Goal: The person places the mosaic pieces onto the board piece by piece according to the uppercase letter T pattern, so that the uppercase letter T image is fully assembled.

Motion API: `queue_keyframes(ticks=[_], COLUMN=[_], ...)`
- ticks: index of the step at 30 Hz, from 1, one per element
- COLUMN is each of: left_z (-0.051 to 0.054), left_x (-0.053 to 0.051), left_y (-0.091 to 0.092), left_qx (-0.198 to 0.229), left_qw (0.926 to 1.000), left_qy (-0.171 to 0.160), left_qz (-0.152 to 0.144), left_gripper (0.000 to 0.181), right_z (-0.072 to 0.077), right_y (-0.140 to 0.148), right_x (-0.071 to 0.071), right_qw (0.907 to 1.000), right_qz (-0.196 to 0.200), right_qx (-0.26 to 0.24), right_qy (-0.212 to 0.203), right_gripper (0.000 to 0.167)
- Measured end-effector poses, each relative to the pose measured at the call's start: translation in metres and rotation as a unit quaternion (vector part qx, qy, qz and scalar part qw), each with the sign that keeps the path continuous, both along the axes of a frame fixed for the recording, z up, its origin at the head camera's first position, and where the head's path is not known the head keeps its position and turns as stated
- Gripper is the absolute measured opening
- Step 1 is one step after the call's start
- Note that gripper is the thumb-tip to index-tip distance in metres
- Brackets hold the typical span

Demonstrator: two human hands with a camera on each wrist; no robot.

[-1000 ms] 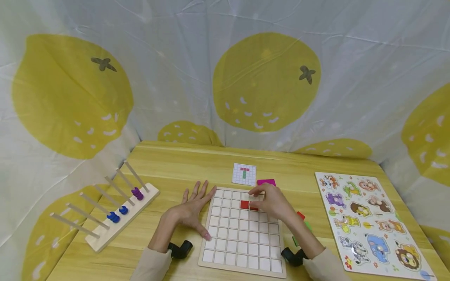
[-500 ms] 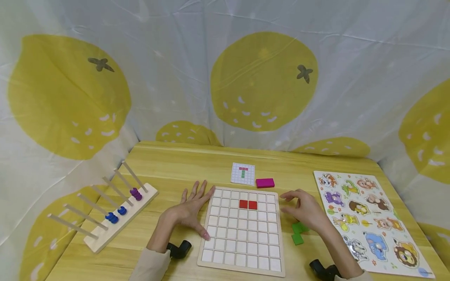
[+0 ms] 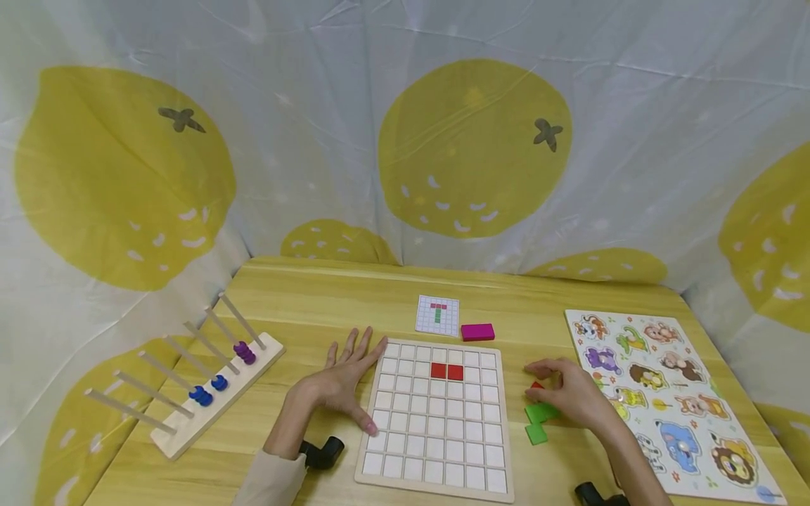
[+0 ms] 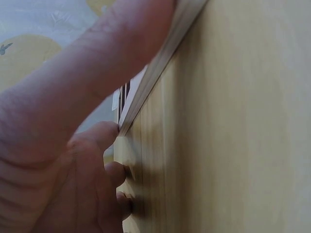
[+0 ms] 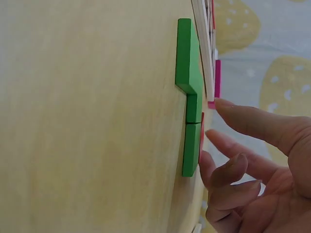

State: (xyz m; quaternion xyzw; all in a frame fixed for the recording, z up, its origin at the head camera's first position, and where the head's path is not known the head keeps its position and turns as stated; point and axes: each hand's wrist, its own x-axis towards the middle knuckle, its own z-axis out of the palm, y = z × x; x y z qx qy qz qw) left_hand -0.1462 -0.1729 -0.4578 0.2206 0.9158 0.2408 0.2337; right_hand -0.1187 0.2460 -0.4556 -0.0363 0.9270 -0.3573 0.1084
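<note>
A wooden grid board (image 3: 425, 425) lies flat on the table, with two red tiles (image 3: 446, 371) side by side in its second row. My left hand (image 3: 338, 383) is spread along the board's left side, the thumb (image 4: 141, 29) touching its edge. Right of the board, my right hand (image 3: 569, 390) hovers at a loose red tile (image 3: 536, 385), thumb and forefinger apart. In the right wrist view that red tile (image 5: 201, 131) shows only as a sliver behind several green tiles (image 5: 188, 58), beside the fingertips.
A card with a T pattern (image 3: 437, 315) and a magenta block (image 3: 477, 332) lie beyond the board. A peg stand (image 3: 218, 397) with blue and purple beads stands left. An animal puzzle board (image 3: 664, 393) lies right, partly under my right forearm.
My right hand has left the board, where a second red tile now lies fully visible, and moved right to the loose tiles. My left hand stays in place.
</note>
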Motion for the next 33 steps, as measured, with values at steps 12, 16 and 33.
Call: queue_keyframes(ticks=[12,16,33], left_z=[0.0,-0.001,-0.001], left_x=[0.002,0.001,0.0], left_y=[0.0,0.0,0.0], left_qx=[0.007,0.004,-0.002], left_qw=[1.0,1.0,1.0], left_qy=[0.0,0.001,0.002], left_qz=[0.004,0.003,0.0], left_gripper=[0.149,0.149,0.148], right_z=[-0.004,-0.005,-0.005], right_y=[0.012,0.013,0.013], right_x=[0.001,0.001,0.003], right_qw=[0.9984,0.9981,0.9981], right_qz=[0.031,0.037,0.033], right_qx=[-0.047,-0.049,-0.053], right_qy=[-0.004,0.004,0.001], right_gripper=[0.036,0.033,0.032])
